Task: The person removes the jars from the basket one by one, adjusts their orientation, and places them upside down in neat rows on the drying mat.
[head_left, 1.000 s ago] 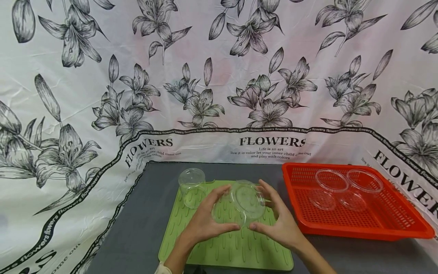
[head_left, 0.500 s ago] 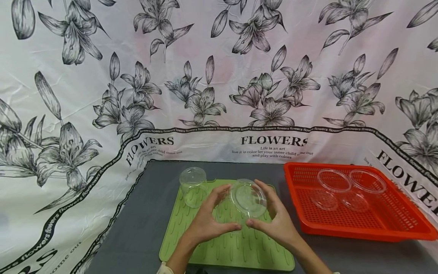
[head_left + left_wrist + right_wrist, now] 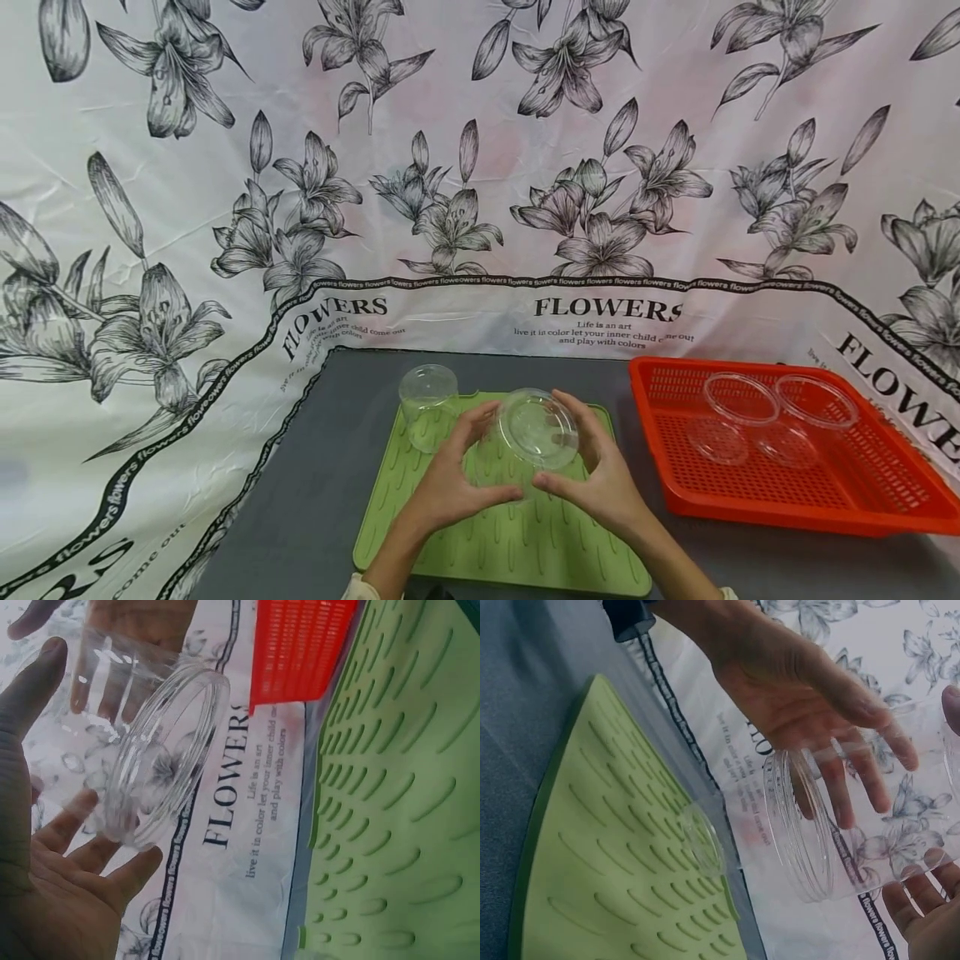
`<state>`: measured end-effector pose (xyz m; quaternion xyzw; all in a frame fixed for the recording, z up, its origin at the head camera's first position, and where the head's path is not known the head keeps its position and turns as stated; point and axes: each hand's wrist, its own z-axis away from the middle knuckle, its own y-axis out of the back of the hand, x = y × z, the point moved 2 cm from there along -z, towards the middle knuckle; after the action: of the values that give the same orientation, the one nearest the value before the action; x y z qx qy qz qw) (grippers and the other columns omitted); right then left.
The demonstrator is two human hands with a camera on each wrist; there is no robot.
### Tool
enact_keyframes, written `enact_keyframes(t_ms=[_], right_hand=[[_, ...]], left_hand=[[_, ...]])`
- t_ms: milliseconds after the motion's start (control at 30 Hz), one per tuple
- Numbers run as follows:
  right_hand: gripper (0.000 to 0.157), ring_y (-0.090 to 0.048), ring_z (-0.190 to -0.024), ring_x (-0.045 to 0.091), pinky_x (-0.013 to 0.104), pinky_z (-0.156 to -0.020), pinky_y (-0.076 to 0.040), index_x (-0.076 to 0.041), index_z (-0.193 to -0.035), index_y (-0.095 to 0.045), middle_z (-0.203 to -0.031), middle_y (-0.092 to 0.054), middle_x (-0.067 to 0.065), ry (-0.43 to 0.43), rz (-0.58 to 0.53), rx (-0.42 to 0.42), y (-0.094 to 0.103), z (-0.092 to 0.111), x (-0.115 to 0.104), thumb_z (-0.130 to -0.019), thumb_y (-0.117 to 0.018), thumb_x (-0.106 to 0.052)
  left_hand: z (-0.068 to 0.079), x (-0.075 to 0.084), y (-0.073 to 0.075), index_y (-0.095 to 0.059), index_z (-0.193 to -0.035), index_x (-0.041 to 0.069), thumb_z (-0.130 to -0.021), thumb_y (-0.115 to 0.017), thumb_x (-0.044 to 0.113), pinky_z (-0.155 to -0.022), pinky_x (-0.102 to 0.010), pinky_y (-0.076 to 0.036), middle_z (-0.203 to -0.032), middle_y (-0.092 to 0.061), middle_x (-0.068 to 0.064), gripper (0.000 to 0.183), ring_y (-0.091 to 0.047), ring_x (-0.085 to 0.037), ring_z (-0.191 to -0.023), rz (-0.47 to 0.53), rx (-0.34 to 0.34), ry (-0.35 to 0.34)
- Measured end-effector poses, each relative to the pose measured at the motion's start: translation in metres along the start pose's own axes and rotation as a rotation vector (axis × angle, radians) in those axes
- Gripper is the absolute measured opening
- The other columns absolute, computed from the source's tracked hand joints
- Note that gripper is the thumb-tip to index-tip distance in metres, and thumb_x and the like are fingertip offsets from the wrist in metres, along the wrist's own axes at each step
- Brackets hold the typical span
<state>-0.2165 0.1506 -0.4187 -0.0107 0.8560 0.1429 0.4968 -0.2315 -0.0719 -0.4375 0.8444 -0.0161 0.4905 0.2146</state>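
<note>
A clear, see-through jar (image 3: 538, 427) is held between both hands above the green mat. My left hand (image 3: 453, 483) grips it from the left, thumb at the near side and fingers behind. From the right, my right hand (image 3: 607, 479) holds it the same way, with its fingers partly hidden behind the wall. In the left wrist view the jar's ridged, threaded rim (image 3: 169, 754) points away from the left palm. A second clear jar (image 3: 429, 408) stands on the mat's back left corner.
The green ridged mat (image 3: 525, 554) lies on a grey table (image 3: 277, 492). On the right is a red perforated basket (image 3: 757, 500) with two clear jars (image 3: 718, 439) inside. A white flower-print cloth (image 3: 465, 325) hangs behind and along the left.
The held jar has tilted slightly and shifted a little, both hands staying around it. The whole head view has drifted slightly as the head moved. The other jars stay put.
</note>
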Motion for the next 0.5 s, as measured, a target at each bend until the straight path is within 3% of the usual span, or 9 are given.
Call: enact_keyframes(t_ms=[100,233,400,500], right_hand=[[0.096,-0.049,-0.136,0.009,0.023,-0.104,-0.047,-0.019,-0.158,-0.034,-0.155,-0.043,0.015,0.015,-0.001,0.010,0.001,-0.002,0.003,-0.078,-0.083,0.003],[0.096,-0.052,-0.133,0.008,0.021,-0.101,-0.048,-0.022,-0.157,-0.035,-0.155,-0.044,0.013,-0.003,0.011,0.039,0.003,-0.004,0.007,-0.078,-0.084,0.001],[0.095,-0.058,-0.125,0.011,0.024,-0.094,-0.054,-0.024,-0.156,-0.037,-0.153,-0.044,0.013,-0.046,0.043,0.087,0.004,-0.004,0.012,-0.078,-0.086,-0.004],[0.095,-0.058,-0.124,0.022,0.027,-0.089,-0.057,-0.027,-0.156,-0.037,-0.154,-0.043,0.012,-0.079,0.071,0.114,0.005,-0.005,0.015,-0.078,-0.087,-0.007]], left_hand=[[0.001,-0.003,0.006,-0.037,-0.155,0.032,-0.077,-0.091,0.027,-0.117,-0.059,-0.039,-0.158,-0.046,0.002,0.094,-0.046,-0.027,-0.145,-0.043,0.044,-0.035],[0.004,-0.010,0.022,-0.051,-0.147,0.025,-0.087,-0.082,0.024,-0.111,-0.055,-0.047,-0.144,-0.060,-0.003,0.067,-0.056,-0.026,-0.135,-0.128,0.170,-0.163],[0.011,-0.025,0.045,-0.071,-0.112,0.013,-0.089,-0.072,0.004,-0.094,-0.032,-0.054,-0.108,-0.070,-0.008,0.025,-0.066,-0.019,-0.104,-0.198,0.403,-0.353],[0.015,-0.036,0.058,-0.070,-0.091,0.011,-0.086,-0.069,-0.005,-0.083,-0.025,-0.050,-0.090,-0.066,-0.007,0.018,-0.062,-0.014,-0.087,-0.239,0.528,-0.400]])
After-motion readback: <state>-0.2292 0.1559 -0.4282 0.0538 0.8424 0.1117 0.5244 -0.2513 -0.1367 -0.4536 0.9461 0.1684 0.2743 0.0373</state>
